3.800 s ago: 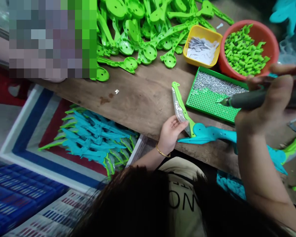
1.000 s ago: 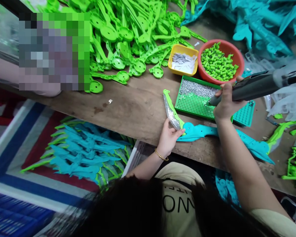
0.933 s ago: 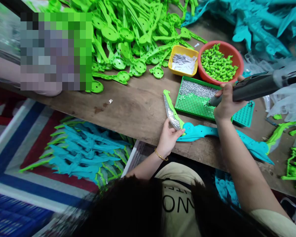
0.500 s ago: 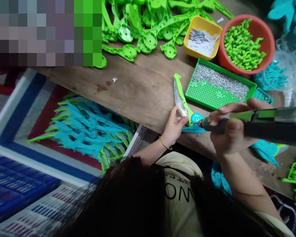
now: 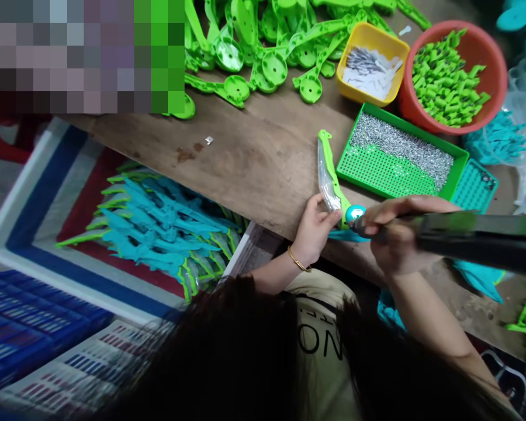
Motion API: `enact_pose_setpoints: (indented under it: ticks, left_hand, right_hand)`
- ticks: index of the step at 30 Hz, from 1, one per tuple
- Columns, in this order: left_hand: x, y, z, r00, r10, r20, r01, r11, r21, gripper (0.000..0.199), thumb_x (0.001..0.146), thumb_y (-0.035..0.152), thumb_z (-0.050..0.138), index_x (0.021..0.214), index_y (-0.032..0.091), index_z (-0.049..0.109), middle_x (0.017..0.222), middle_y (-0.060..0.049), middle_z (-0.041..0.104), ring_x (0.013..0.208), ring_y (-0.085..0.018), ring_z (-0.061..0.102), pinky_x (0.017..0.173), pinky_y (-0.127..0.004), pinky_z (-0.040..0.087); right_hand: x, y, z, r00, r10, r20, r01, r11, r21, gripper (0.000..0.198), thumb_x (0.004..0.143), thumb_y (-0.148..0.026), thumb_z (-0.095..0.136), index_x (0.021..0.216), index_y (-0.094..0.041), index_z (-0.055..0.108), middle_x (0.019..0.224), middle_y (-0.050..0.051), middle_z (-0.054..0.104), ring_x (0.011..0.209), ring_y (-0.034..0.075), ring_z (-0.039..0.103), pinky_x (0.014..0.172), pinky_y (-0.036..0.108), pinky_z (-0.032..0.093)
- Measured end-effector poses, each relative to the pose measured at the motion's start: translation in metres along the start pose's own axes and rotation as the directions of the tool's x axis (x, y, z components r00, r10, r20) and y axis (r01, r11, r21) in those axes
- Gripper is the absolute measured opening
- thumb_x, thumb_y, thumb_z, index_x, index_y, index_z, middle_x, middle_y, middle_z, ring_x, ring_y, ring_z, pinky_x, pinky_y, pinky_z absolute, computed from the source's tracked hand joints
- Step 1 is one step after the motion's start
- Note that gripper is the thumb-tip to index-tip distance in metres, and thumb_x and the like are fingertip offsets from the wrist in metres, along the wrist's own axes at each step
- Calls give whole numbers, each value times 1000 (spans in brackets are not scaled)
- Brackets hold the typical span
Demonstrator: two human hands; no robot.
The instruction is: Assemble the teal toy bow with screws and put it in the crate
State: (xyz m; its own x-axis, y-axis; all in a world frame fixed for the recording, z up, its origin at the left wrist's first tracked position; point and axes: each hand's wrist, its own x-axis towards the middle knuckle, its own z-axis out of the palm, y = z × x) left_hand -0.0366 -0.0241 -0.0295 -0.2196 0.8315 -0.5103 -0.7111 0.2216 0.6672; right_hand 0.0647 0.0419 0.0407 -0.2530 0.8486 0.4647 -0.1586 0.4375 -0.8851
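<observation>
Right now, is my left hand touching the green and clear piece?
Touching. The head view shows it: your left hand pinches the lower end of the green and clear piece, with no gap showing between them.

blue-and-green part [image 5: 341, 197], black tool [image 5: 477, 238], green tray [image 5: 370, 166]

upside-down dark letters "no" [image 5: 307, 340] on cream shirt [image 5: 328, 282], smaller line [image 5: 319, 316] unclear

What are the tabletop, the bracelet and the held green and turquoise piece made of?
Tabletop: probably wood, dull brown with streaks like grain. Bracelet: likely metal, shiny and golden. Held piece: apparently smooth plastic, solid colours with glossy highlights.
</observation>
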Motion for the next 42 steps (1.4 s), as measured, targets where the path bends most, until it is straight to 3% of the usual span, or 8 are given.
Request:
enact_pose_setpoints:
  ticks: [2,6,12,16,25,29,33,42]
  left_hand:
    - [-2,4,-2,999,-14,-30,14,1000,-12,49,71,41,80,101,18,50,83,-2,69,72,-13,66,71,-27,53]
    - [-7,21,-15,996,72,43,-80,974,210,39,75,39,77,100,16,55,86,-2,68,77,-12,66,72,-23,54]
    - [-18,40,-39,983,-109,146,14,844,535,44,80,39,73,111,14,55,72,2,64,52,-10,63,48,-21,53]
    - [-18,37,-40,984,-119,133,48,894,446,32,79,37,73,89,14,54,64,0,65,56,-12,66,55,-22,57]
    - [-16,37,-42,978,-112,177,28,907,420,31,82,37,71,93,15,52,70,-2,68,63,-14,71,62,-26,61]
    - [-16,32,-39,987,-88,131,31,923,383,38,80,36,72,99,18,44,65,3,64,47,-13,64,43,-21,53]
    - [-15,27,-36,992,-68,110,25,937,348,40,79,35,73,98,20,41,60,6,62,41,-12,59,36,-18,46]
    - [-15,23,-33,995,-63,78,38,957,287,51,71,44,80,96,22,41,58,6,61,40,-12,59,37,-18,44]
  right_hand:
    - [28,-1,-4,973,-135,-185,136,991,-6,19,84,-32,63,102,-27,60,73,-6,63,46,8,52,39,24,43]
    - [90,37,-27,750,-232,-620,163,973,-166,15,85,-19,54,100,-15,50,74,-4,61,43,4,50,39,20,35]
    - [110,98,-47,698,-227,-679,108,971,-214,13,92,-16,47,104,-15,41,72,-9,52,41,-2,45,41,13,34]
    - [102,100,-43,711,-243,-660,116,966,-232,12,92,-18,48,103,-14,44,69,-8,51,40,0,44,39,15,33]
    - [101,60,-39,750,-297,-591,243,955,-170,11,90,-16,47,100,-13,50,71,-4,63,43,3,52,39,17,35]
    - [63,12,-13,857,-273,-437,247,962,-118,17,91,-21,49,81,-21,62,78,-5,64,48,2,51,41,19,39]
    - [8,-8,11,962,-152,-226,153,988,-12,28,86,-41,63,113,-31,64,83,-4,64,46,6,50,37,22,46]
    - [-13,2,22,978,-184,-103,172,979,-111,32,84,-49,65,114,-39,61,81,-5,61,45,8,49,36,23,47]
